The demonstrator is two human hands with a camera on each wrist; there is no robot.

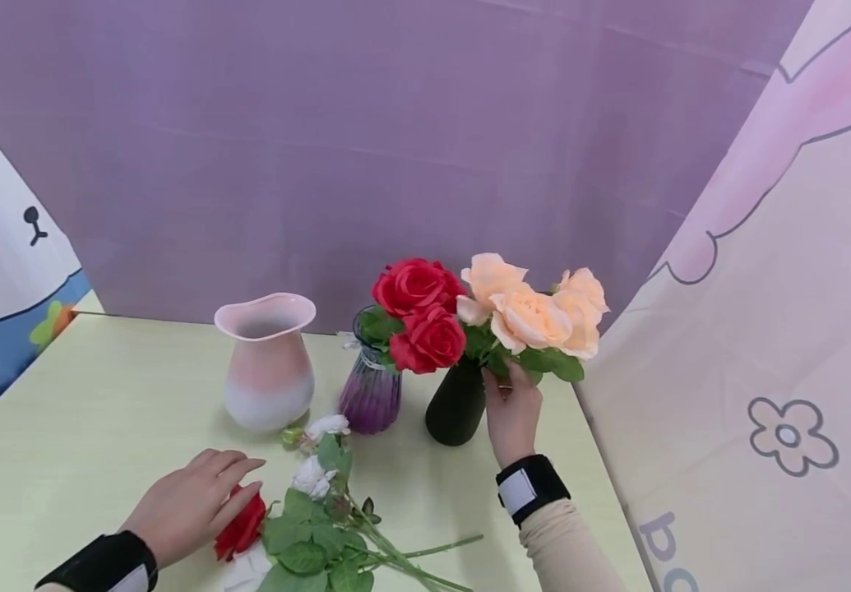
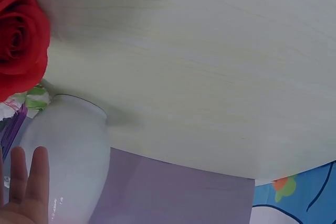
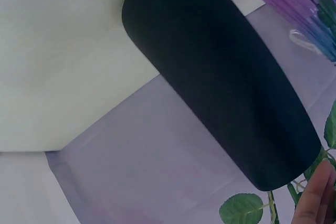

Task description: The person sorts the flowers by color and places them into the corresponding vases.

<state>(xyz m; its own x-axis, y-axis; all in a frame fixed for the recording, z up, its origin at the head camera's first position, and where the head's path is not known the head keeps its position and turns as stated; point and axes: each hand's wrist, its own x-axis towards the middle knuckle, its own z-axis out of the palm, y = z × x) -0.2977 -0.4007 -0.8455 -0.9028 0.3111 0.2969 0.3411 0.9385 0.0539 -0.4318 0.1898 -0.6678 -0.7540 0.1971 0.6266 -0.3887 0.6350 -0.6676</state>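
Note:
My left hand [image 1: 199,501] hovers over a red rose [image 1: 243,522] lying on the table, its fingers extended and holding nothing. In the left wrist view, fingers [image 2: 38,179] of that hand overlap the pale vase. My right hand [image 1: 515,411] is at the mouth of the black vase [image 1: 458,403], with fingertips among the leaves under the peach roses [image 1: 532,319]. In the right wrist view, its fingers [image 3: 315,195] are right beside the rim and the green stems. I cannot tell whether they pinch a stem, as leaves hide the tips.
A pink and white vase [image 1: 265,370] stands at the left, with a purple glass vase [image 1: 371,399] holding red roses [image 1: 425,316] beside it. White roses [image 1: 314,477] with green stems lie at the table's front. A purple cloth [image 1: 321,164] hangs behind.

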